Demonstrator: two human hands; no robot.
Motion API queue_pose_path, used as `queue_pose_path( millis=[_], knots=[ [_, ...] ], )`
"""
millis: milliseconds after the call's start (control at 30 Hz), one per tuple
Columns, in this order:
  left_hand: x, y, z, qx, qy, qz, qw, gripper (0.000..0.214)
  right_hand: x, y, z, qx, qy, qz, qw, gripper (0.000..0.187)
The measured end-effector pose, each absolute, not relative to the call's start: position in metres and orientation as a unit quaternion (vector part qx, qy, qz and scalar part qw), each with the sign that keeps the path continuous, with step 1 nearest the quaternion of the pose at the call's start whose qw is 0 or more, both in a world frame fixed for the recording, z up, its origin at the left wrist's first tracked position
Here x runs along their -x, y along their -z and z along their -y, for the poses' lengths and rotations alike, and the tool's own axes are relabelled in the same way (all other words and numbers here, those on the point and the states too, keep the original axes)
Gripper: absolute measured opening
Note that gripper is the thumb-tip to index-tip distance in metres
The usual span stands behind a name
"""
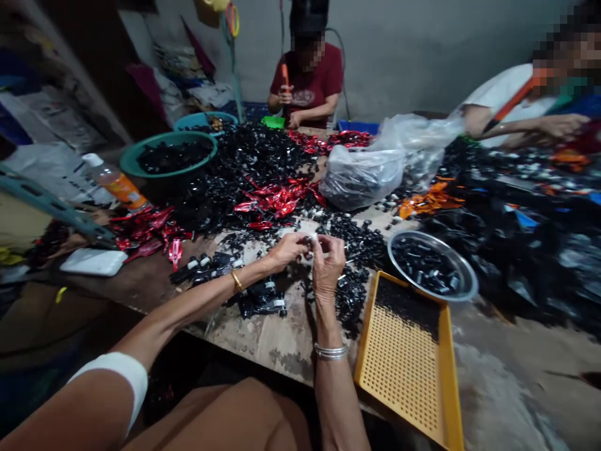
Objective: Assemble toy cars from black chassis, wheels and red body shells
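Note:
Above the middle of the table, my left hand and my right hand meet fingertip to fingertip. Both are closed in a pinch. Between them shows a small white piece, with something dark beside it at the left fingertips; it is too small and blurred to name. Under and left of my left forearm lie black toy car bases with white and black wheels. A heap of small black parts spreads beside my right hand. Glossy red toy car shells are piled just beyond.
A yellow perforated tray holds tiny black pieces, near a clear round bowl of black parts. Beyond are a plastic bag, a green basin, a bottle and a white phone-like slab. Two people work opposite with orange tools.

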State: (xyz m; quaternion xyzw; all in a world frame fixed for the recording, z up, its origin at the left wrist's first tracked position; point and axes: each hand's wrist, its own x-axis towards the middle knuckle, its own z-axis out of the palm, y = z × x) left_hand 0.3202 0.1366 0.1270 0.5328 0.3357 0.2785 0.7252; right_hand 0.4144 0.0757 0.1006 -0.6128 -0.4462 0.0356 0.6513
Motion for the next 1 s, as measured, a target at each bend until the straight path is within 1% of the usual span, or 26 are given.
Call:
queue_pose_path(
  millis=[67, 133, 200, 267, 300, 367, 433, 500, 633, 733, 833, 1000],
  knots=[
    [-0.305, -0.134, -0.145, -0.579, -0.261, -0.339, 0.694, 0.017, -0.414, -0.100, -0.077, 0.605, -0.073, 0.424, 0.670, 0.023],
    [-0.279, -0.144, -0.160, -0.652, -0.259, -0.359, 0.616, 0.022, -0.415, -0.100, -0.079, 0.589, -0.126, 0.379, 0.703, 0.027],
    [-0.245, -0.153, -0.180, -0.722, -0.297, -0.404, 0.476, 0.022, -0.418, -0.100, -0.080, 0.567, -0.161, 0.329, 0.738, 0.031],
    [-0.209, -0.157, -0.198, -0.771, -0.293, -0.484, 0.294, 0.020, -0.420, -0.101, -0.082, 0.541, -0.177, 0.289, 0.770, 0.035],
    [-0.192, -0.156, -0.205, -0.783, -0.255, -0.524, 0.219, 0.021, -0.420, -0.101, -0.083, 0.529, -0.186, 0.275, 0.782, 0.036],
    [-0.167, -0.150, -0.211, -0.794, -0.135, -0.579, 0.126, 0.021, -0.419, -0.100, -0.085, 0.512, -0.217, 0.254, 0.791, 0.039],
    [-0.153, -0.137, -0.209, -0.795, -0.053, -0.596, 0.095, 0.018, -0.417, -0.099, -0.087, 0.507, -0.257, 0.244, 0.786, 0.042],
    [-0.149, -0.124, -0.203, -0.797, -0.029, -0.596, 0.097, 0.020, -0.413, -0.098, -0.089, 0.505, -0.288, 0.236, 0.779, 0.044],
    [-0.150, -0.106, -0.198, -0.793, -0.030, -0.600, 0.098, 0.029, -0.408, -0.095, -0.090, 0.520, -0.318, 0.244, 0.755, 0.045],
    [-0.151, -0.102, -0.200, -0.790, -0.038, -0.605, 0.092, 0.028, -0.407, -0.093, -0.090, 0.535, -0.318, 0.248, 0.743, 0.044],
    [-0.152, -0.103, -0.201, -0.792, -0.043, -0.603, 0.088, 0.022, -0.407, -0.092, -0.090, 0.540, -0.314, 0.256, 0.738, 0.044],
    [-0.152, -0.120, -0.199, -0.790, -0.072, -0.605, 0.060, 0.026, -0.407, -0.091, -0.090, 0.536, -0.318, 0.259, 0.738, 0.044]
  ],
)
